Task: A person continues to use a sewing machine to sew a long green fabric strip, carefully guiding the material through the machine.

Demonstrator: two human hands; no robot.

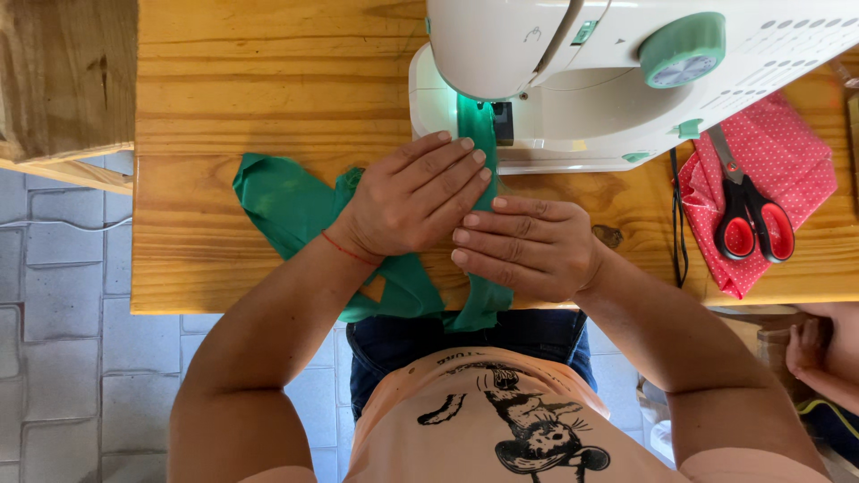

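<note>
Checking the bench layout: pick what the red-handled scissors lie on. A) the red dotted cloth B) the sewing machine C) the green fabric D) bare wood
A: the scissors rest on the red dotted cloth at the right of the wooden table, apart from the green fabric.

home sewing corner — sewing machine [626, 72], wooden table [268, 89], scissors [747, 215], tiled floor [63, 340]

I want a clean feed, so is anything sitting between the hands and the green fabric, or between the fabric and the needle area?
Nothing visible does. The left hand and right hand press flat on the green fabric, which runs unobstructed under the sewing machine.
</note>
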